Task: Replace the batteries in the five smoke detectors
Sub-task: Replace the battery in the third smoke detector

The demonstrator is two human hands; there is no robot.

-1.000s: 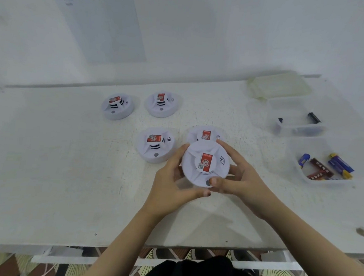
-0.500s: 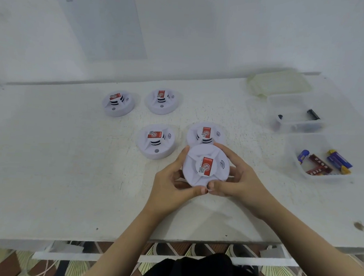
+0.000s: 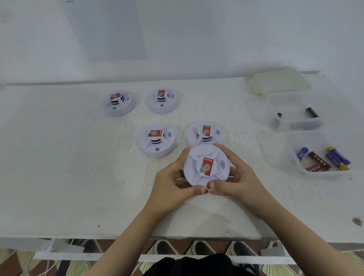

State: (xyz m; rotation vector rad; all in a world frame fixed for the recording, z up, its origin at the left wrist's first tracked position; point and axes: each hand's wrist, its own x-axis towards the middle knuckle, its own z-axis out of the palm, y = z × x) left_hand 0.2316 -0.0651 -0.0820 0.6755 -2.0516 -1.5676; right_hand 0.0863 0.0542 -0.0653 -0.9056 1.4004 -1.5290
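Observation:
Both hands hold one white smoke detector [image 3: 206, 164] with a red label, tilted up above the white table [image 3: 66, 173]. My left hand [image 3: 173, 186] grips its left and lower rim, my right hand [image 3: 236, 180] grips its right rim, and the thumbs meet at the bottom edge. Several more detectors lie flat on the table: one just behind the held one [image 3: 206, 133], one to its left [image 3: 156, 139], and two further back [image 3: 119, 103] [image 3: 162, 100].
At the right stands a clear tub [image 3: 320, 172] holding several blue-and-yellow and red batteries. Behind it is another clear tub [image 3: 294, 122] with black batteries, and a lid [image 3: 277, 83] by the wall. A paper sheet [image 3: 103, 20] hangs on the wall.
The held detector has turned a little in my hands, its label now more upright. Both hands kept their grip and stayed in about the same place.

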